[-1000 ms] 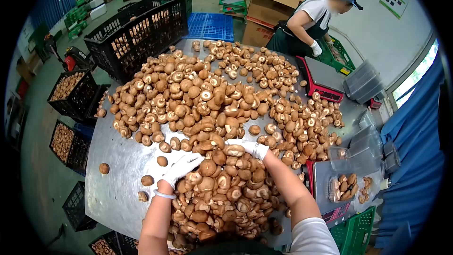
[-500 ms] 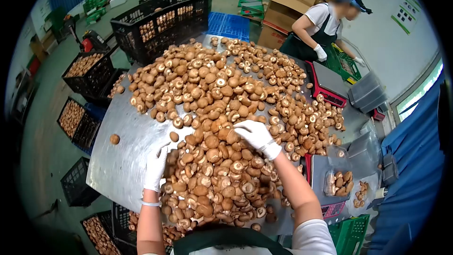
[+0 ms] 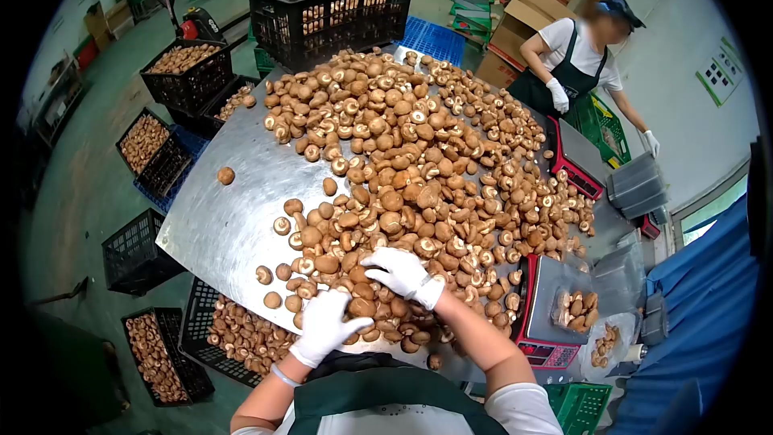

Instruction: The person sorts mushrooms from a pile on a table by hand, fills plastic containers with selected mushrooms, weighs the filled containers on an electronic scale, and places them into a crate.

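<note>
A broad heap of brown shiitake mushrooms (image 3: pixel 394 185) covers much of the metal table (image 3: pixel 209 225), some lying stem side up. Both my hands wear white gloves. At the near edge of the heap my left hand (image 3: pixel 324 327) touches mushrooms, its thumb held apart from the fingers. My right hand (image 3: pixel 401 276) lies over mushrooms a little farther in, palm down, with its fingers extended. Neither hand is closed around a mushroom. The undersides of both hands are hidden.
Black crates (image 3: pixel 330 24) of mushrooms stand beyond and left of the table. To the right are a red scale (image 3: pixel 527 314) bearing a plastic tub (image 3: pixel 576 306) of mushrooms, and another scale (image 3: pixel 576 157). A gloved co-worker (image 3: pixel 572 64) stands at the far right by a green crate (image 3: pixel 608 133).
Both hands have moved toward my body, the left also inward over the near edge. Mushrooms have shifted, and several now lie spread on the left. The view has turned slightly.
</note>
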### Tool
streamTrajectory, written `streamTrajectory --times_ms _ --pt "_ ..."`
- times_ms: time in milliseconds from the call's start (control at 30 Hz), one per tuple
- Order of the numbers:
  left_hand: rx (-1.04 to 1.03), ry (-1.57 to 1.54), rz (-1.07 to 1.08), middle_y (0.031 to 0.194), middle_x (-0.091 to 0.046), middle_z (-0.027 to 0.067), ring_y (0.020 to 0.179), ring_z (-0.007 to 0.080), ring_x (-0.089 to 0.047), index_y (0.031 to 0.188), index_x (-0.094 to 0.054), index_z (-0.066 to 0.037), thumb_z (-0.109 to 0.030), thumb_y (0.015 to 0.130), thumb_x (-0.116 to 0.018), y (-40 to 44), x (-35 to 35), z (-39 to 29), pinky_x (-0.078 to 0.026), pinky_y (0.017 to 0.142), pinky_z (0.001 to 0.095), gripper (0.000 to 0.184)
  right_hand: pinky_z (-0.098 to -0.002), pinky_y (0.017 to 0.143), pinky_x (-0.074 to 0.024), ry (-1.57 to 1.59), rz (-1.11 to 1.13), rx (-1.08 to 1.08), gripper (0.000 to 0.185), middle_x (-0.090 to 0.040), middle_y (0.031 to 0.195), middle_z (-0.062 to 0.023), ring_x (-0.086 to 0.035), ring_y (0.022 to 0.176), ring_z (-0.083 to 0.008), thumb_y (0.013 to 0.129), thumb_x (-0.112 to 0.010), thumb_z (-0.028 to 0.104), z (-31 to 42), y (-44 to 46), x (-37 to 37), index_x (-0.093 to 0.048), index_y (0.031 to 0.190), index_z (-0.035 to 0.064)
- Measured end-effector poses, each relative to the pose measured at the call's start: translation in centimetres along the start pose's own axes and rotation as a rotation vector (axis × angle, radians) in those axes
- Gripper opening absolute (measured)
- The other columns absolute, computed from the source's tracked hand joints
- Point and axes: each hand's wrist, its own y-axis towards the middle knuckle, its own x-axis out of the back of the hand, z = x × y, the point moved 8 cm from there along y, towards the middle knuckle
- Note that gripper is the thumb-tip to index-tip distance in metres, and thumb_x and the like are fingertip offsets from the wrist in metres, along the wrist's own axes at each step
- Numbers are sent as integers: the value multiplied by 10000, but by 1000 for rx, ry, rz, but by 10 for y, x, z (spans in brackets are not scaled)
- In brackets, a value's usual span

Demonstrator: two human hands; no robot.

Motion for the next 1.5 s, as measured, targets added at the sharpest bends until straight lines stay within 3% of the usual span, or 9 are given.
streamTrajectory --times_ms 233,367,533,667,900,1100,1233,1367,1500 --pt "133 -312 -85 869 -595 124 784 271 -599 1073 -587 -46 -232 725 -748 -29 -2 22 -494 688 360 426 -325 763 -510 193 -337 -342 203 -660 969 -105 -644 874 -273 857 -636 212 -27 -69 51 -673 1015 89" --pt "444 -587 -217 922 -620 64 791 138 -590 1108 -570 -22 -127 797 -705 -62 31 71 -495 709 270 356 -346 775 -505 -106 -361 -320 283 -653 974 -89 -628 906 -273 813 -677 274 -16 -85 43 -659 1027 89" --pt "695 -522 -468 1031 -619 111 894 182 -609 1107 -541 13 -71 816 -668 -138 57 171 -495 794 299 329 -405 855 -442 -365 -150 -311 594 -582 1141 -105 -578 977 -289 771 -696 285 -17 -83 4 -494 1302 111" --pt "602 26 -401 1261 -529 178 1179 338 -480 1269 -489 14 -93 756 -710 -164 77 173 -368 1031 403 569 -411 848 -469 -332 -226 -285 573 -591 1159 -117 -586 989 -318 752 -725 299 -13 -89 12 -548 1280 163" --pt "431 -30 -469 1202 -543 199 1134 353 -501 1191 -538 17 -88 734 -721 -126 82 131 -399 981 417 503 -418 756 -455 -368 -381 -198 503 -612 938 -110 -591 848 -292 736 -714 285 15 -81 38 -593 1212 176" --pt "387 -42 -589 1091 -610 171 1004 346 -561 1083 -608 -9 -157 720 -729 -103 90 135 -464 875 405 410 -385 796 -507 50 168 2 652 -652 1040 -139 -627 956 -331 794 -638 560 103 -11 -31 -545 1274 127" --pt "436 -220 -521 1078 -620 131 1000 338 -570 1074 -617 -48 -169 722 -707 -80 79 129 -465 873 412 382 -403 738 -520 -329 -31 33 579 -635 1062 -118 -636 905 -300 779 -653 528 71 57 -64 -569 1187 126" --pt "328 -165 -505 1140 -603 136 1062 314 -559 1099 -633 -61 -236 754 -709 -67 63 125 -458 913 384 394 -427 746 -510 -501 188 64 365 -609 998 -118 -601 945 -309 823 -626 353 38 77 -103 -593 1106 125" --pt "382 -179 -480 1035 -634 126 978 286 -595 1092 -639 -60 -225 786 -700 -63 63 137 -481 863 354 353 -348 831 -509 74 -83 -78 385 -631 1113 -120 -630 995 -263 835 -656 302 20 71 -56 -597 1174 129"
